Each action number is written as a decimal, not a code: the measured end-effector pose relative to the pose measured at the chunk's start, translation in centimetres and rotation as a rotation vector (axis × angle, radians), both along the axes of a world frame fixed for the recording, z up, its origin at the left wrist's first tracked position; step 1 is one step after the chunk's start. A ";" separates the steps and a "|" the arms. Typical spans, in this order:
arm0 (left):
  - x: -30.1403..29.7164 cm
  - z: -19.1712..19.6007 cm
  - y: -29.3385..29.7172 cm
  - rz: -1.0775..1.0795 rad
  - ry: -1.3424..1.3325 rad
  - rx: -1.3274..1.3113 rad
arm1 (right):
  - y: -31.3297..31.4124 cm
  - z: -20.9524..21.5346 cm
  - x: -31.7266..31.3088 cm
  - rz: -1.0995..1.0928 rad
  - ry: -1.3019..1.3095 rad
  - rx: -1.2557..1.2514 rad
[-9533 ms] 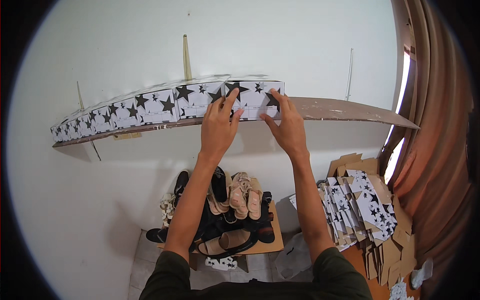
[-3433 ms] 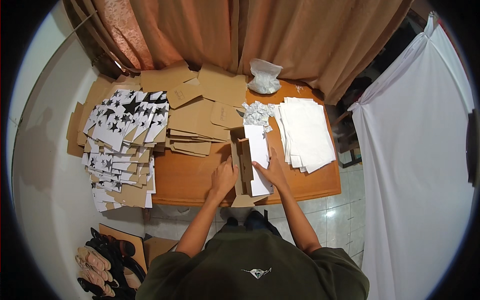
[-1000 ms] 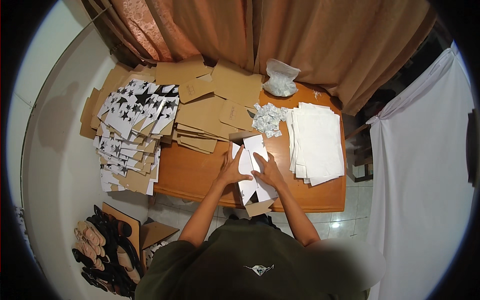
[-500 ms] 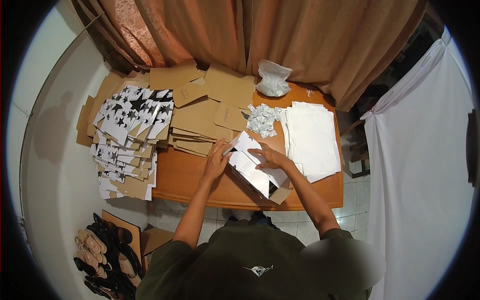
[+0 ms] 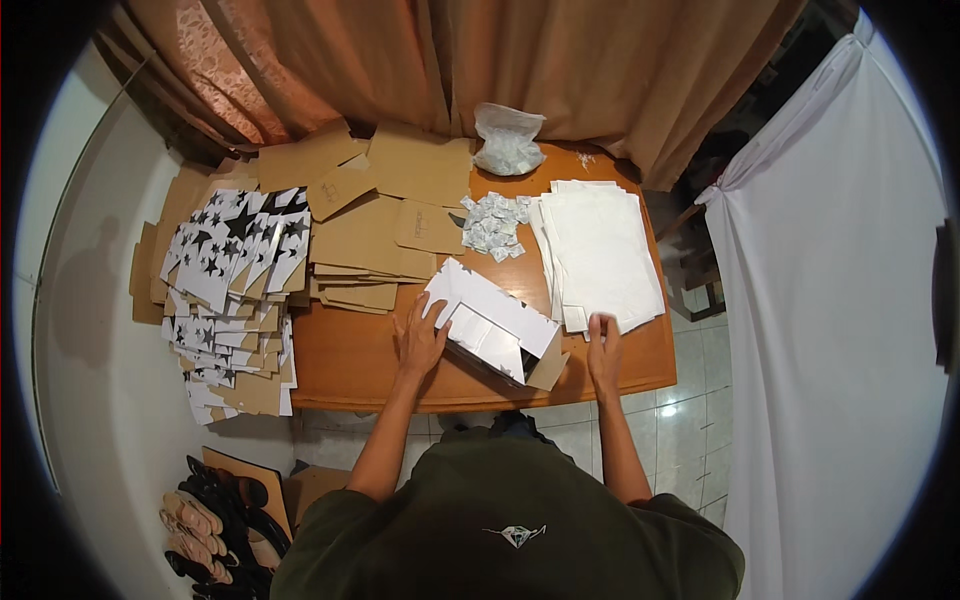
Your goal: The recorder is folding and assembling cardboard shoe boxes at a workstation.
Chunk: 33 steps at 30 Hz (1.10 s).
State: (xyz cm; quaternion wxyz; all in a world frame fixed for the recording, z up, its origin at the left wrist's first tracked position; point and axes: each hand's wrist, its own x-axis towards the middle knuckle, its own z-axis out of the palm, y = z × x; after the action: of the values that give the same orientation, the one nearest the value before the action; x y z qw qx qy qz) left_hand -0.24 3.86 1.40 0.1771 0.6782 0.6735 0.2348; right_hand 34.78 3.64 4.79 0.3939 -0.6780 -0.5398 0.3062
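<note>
A white cardboard box (image 5: 500, 312) printed with black stars lies slantwise near the table's front edge. Its top has a rectangular window, and a brown flap (image 5: 548, 368) sticks out at its right end. My left hand (image 5: 420, 338) grips the box's left end, fingers apart and thumb against the side. Off the right end, apart from the box, my right hand (image 5: 604, 358) is raised with its fingers stretched out and nothing visible in it. Just beyond that hand lies a stack of white paper sheets (image 5: 605, 250).
Small white sachets (image 5: 493, 225) are heaped behind the box, with a clear plastic bag (image 5: 508, 140) of more beyond. Flat brown cardboard pieces (image 5: 365, 235) and star-printed boxes (image 5: 235, 250) pile up on the left. Shoes (image 5: 225, 520) stand at lower left; curtains (image 5: 560, 70) hang behind the wooden table (image 5: 340, 365).
My right hand has left the box top and moved right. The box's white top panel now lies flatter. My left hand stays at the left end. The whole view has shifted slightly.
</note>
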 end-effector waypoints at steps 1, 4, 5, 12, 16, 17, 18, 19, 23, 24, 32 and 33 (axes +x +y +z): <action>0.2 -0.3 -0.2 0.026 0.023 0.014 | -1.5 -2.2 0.4 0.013 0.331 -0.130; 0.8 -0.4 -0.6 0.086 0.035 0.008 | -4.8 -3.5 -1.5 0.148 0.599 -0.155; 0.9 -0.4 -0.8 0.120 0.024 -0.008 | -5.5 -2.9 -3.0 0.267 0.531 -0.047; 1.4 -0.9 -1.8 0.230 -0.075 0.127 | -1.2 -2.9 -5.1 0.536 -0.192 0.168; 1.9 0.7 -4.0 0.197 0.022 0.091 | 0.8 -1.9 -5.4 0.614 -0.344 0.165; 2.3 1.0 -4.7 0.160 0.156 0.108 | 1.1 -2.0 -5.4 0.617 -0.342 0.167; 2.5 0.4 -5.1 0.147 0.218 0.163 | 1.4 -2.1 -5.2 0.663 -0.400 0.121; 2.7 0.6 -5.0 0.147 0.219 0.163 | 1.5 -2.1 -5.2 0.706 -0.459 0.075; 2.5 1.2 -2.6 0.082 0.107 0.129 | 1.6 -2.3 -5.2 0.728 -0.562 0.098; 2.3 1.4 -1.4 0.003 0.040 0.156 | 1.7 -2.2 -5.2 0.758 -0.582 0.106; 6.0 0.0 2.8 -0.356 0.245 0.002 | 1.1 -1.5 -5.0 0.815 -0.647 0.074; 6.3 -0.1 2.9 -0.307 0.236 -0.031 | 1.1 -1.5 -5.0 0.810 -0.698 0.141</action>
State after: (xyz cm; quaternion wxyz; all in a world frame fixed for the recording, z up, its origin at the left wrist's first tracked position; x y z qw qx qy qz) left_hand 6.05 6.79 1.25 0.1411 0.7929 0.5818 0.1135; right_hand 29.74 4.71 3.33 0.0862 -0.4490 -0.8761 0.1530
